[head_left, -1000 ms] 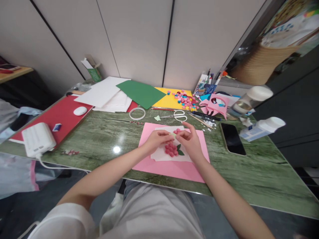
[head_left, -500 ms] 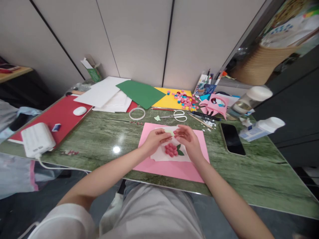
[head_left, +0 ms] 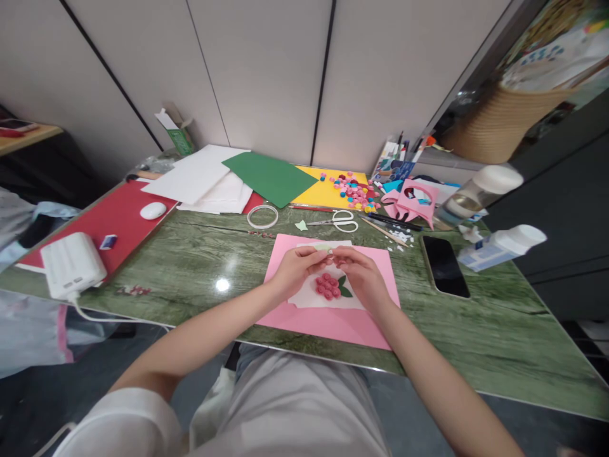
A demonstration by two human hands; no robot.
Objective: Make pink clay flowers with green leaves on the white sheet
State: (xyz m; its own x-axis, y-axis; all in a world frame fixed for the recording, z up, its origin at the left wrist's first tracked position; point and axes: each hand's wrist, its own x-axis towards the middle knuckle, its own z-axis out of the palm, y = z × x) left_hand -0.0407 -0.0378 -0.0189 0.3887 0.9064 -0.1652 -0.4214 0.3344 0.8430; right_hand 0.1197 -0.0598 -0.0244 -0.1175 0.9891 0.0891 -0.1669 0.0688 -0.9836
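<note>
My left hand pinches a pale green piece of paper between thumb and fingers. The fingertips of my right hand meet it at the paper's right end and are pressed together there; a small whitish bit shows between them. Both hands are raised over a white sheet lying on a pink sheet. Just below them on the white sheet sits a cluster of pink rolled-paper flowers, with dark green leaves at its right side.
Beyond the pink sheet lie white-handled scissors, a green scrap, a tape roll and many coloured paper rolls. A phone and bottles stand right; a power bank is left.
My right hand has moved slightly left, and its spread fingers have closed in at the pale green paper beside my left fingertips. My left hand has stayed nearly in place.
</note>
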